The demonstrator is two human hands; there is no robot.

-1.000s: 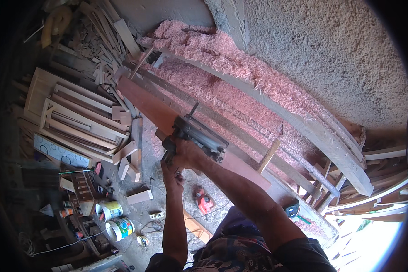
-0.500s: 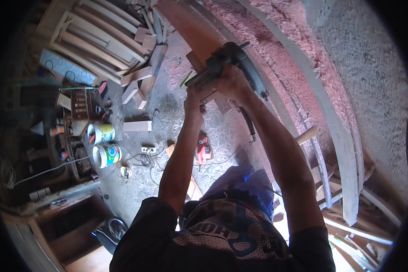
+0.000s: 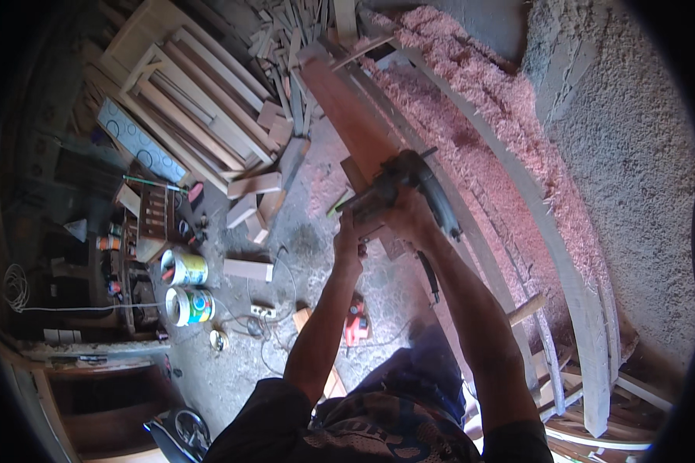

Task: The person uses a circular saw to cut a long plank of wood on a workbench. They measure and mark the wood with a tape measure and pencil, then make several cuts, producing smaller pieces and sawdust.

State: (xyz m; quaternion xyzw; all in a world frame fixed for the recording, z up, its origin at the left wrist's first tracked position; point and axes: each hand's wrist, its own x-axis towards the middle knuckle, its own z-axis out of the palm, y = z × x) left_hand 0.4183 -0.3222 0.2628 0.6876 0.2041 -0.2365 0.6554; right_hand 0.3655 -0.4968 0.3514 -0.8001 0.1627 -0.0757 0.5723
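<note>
A dark power saw, which looks like a circular saw, rests on a long reddish-brown plank. My right hand is wrapped around its handle, on the near side. My left hand is closed on the left edge of the saw's base or the board beneath; the exact grip is partly hidden. The plank stretches away from the saw toward the far left. A short dark wood piece sticks out beside the plank, left of the saw. The blade cannot be seen.
Pink wood shavings and long beams lie to the right, by a rough wall. Wooden frames lean at far left. A red power tool, power strip, cords and buckets sit on the floor.
The head view has tilted, so the scene sits lower and more of the plank's far end shows. Both hands stay on the saw, with no clear movement of it along the plank.
</note>
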